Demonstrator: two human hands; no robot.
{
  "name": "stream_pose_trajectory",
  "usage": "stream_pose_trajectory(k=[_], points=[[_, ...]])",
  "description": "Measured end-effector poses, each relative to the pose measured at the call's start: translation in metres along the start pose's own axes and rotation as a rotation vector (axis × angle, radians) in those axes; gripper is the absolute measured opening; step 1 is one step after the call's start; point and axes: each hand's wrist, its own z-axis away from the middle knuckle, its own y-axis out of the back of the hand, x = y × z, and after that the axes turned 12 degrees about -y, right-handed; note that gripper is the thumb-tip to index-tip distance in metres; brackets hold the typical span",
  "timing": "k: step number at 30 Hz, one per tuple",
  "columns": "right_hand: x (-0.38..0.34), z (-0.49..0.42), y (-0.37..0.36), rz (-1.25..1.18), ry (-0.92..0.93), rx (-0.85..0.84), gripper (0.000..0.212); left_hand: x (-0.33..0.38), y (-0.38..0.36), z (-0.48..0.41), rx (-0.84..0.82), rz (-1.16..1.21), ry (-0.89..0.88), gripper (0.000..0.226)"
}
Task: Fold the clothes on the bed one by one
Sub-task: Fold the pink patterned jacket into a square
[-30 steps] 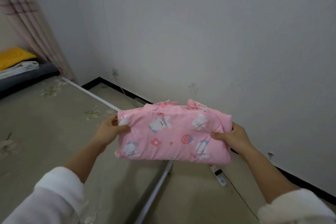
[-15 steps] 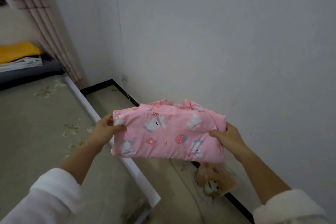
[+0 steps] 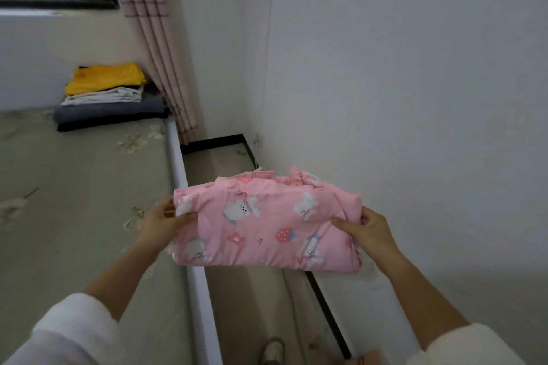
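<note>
Head view: at ten o'clock, a pile of folded yellow, white and grey clothes (image 3: 109, 98) sits on the green flowery bed (image 3: 74, 187). The left grip (image 3: 161, 221) holds the nine o'clock end of the folded pink bunny cloth (image 3: 267, 225), up in the air by the bed's edge. The right grip (image 3: 367, 231) holds its three o'clock end.
</note>
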Motion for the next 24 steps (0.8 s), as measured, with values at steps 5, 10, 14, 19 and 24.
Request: stream_pose_trajectory(k=[5, 10, 14, 19, 24], points=[[-0.046, -0.091, -0.042, 0.065, 0.053, -0.091, 0.019, -0.022, 0.011, -0.075, 0.078, 0.03, 0.07, 0.039], [-0.106, -0.199, -0.103, 0.112, 0.047, -0.156, 0.023, -0.034, 0.023, -0.171, 0.15, 0.083, 0.131, 0.037], [-0.157, -0.276, -0.152, 0.148, 0.064, -0.204, 0.023, -0.023, 0.036, -0.241, 0.238, 0.094, 0.101, 0.031], [-0.213, -0.361, -0.216, 0.172, 0.093, -0.244, 0.023, -0.022, 0.055, -0.322, 0.349, 0.11, 0.096, 0.032], [-0.269, -0.452, -0.289, 0.202, 0.114, -0.315, 0.026, -0.036, 0.08, -0.417, 0.431, 0.096, 0.076, 0.03]])
